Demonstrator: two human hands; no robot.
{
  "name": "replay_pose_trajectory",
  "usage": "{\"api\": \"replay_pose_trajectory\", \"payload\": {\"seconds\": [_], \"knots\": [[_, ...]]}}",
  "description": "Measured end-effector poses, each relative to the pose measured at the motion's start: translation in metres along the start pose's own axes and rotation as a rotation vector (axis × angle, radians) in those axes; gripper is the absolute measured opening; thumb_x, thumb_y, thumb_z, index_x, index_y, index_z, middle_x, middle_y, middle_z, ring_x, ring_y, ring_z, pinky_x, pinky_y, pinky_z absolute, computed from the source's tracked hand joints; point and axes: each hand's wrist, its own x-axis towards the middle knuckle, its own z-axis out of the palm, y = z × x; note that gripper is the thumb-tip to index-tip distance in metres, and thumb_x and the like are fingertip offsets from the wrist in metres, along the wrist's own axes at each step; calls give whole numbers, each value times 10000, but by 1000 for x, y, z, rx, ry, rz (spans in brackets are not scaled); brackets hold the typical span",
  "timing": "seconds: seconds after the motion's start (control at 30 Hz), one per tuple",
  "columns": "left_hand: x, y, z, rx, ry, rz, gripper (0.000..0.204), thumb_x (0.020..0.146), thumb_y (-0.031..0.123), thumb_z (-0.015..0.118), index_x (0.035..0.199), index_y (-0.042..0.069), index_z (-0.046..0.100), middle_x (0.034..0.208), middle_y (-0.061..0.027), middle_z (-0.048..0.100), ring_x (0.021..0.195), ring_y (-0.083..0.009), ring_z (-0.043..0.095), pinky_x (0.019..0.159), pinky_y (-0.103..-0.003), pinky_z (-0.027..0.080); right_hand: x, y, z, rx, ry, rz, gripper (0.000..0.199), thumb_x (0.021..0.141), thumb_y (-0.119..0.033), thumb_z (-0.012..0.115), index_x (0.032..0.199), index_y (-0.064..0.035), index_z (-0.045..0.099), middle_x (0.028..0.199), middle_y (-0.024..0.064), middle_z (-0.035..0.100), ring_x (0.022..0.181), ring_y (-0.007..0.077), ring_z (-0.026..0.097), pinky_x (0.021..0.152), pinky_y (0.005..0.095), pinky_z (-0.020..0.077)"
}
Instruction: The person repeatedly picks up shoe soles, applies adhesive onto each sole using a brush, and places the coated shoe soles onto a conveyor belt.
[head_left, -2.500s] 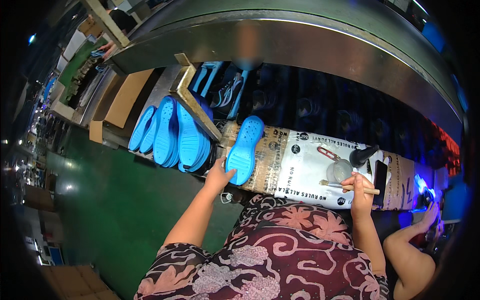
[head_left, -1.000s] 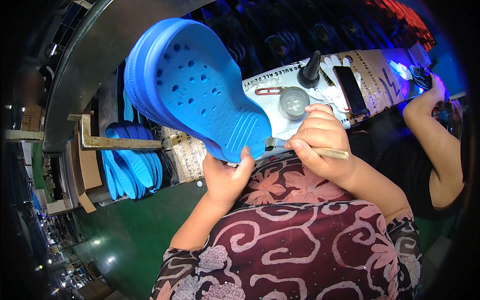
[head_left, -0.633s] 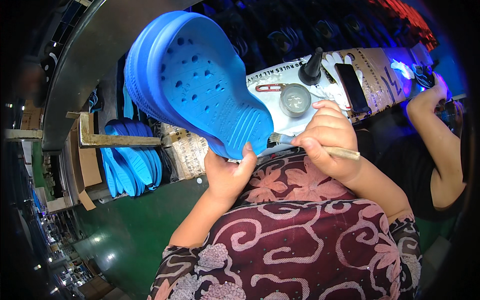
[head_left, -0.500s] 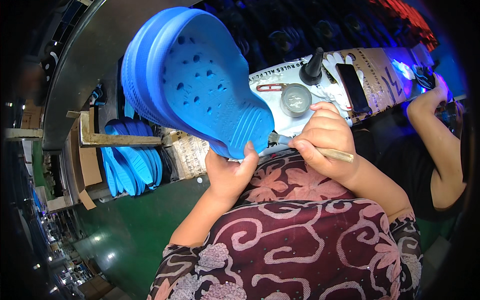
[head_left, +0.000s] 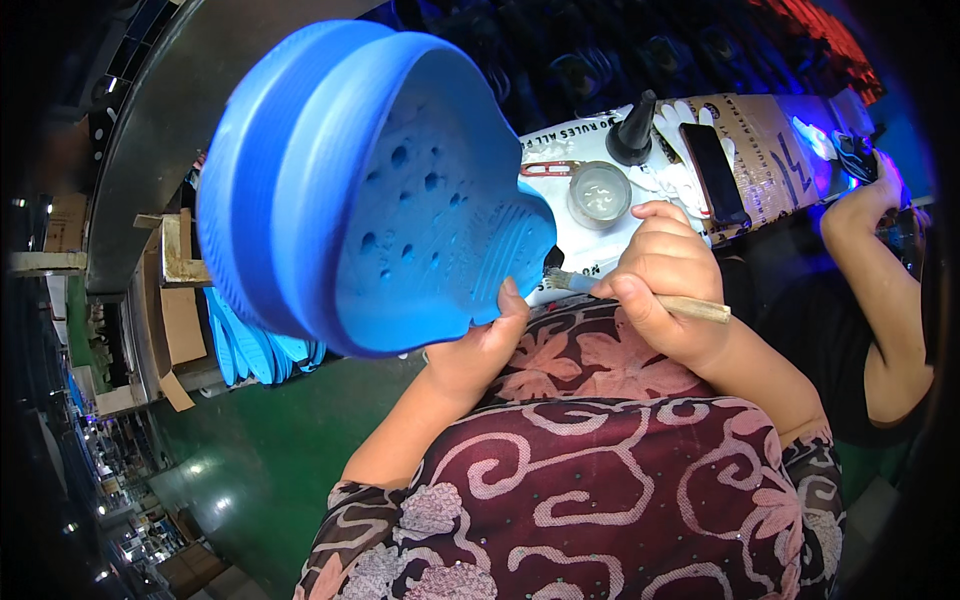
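Note:
A large blue foam shoe sole with a cupped, ridged side wall and several small holes is held up at the left. My left hand grips its narrow end from below, thumb on the near edge; the other fingers are hidden behind it. My right hand is closed around a brush with a pale wooden handle. The bristles are just beside the sole's narrow end; whether they touch it I cannot tell. Beyond the right hand stands a small round jar of clear, gel-like stuff.
Around the jar lie red-handled thread snips, a black cone, white gloves and a phone. More blue soles are piled at the left by a cardboard flap. Another person's arm is at the right.
The sole has tilted and swung nearer, its ridged side wall now showing more and covering part of the pile. My right hand has shifted slightly right with the brush.

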Motion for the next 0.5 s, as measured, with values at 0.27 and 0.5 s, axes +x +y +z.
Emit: {"api": "replay_pose_trajectory", "payload": {"seconds": [0.27, 0.5], "knots": [[-1, 8, -8, 320, -92, 32, 219, 840, 155, 625, 993, 2, 657, 909, -149, 670, 770, -289, 651, 702, -372, 513, -4, 0, -5, 18, 61, 23, 160, 827, -147, 634, 681, -87, 660, 624, 32, 579, 622, 208, 549, 847, 388, 419], [-14, -12, -10, 224, -120, 50, 308, 837, 92, 626, 1119, -19, 571, 1052, -136, 615, 908, -228, 613, 817, -331, 483, -1, -1, -2, -61, 35, -16, 144, 816, -161, 648, 689, -93, 655, 617, 20, 567, 623, 213, 545, 856, 381, 406]]}}
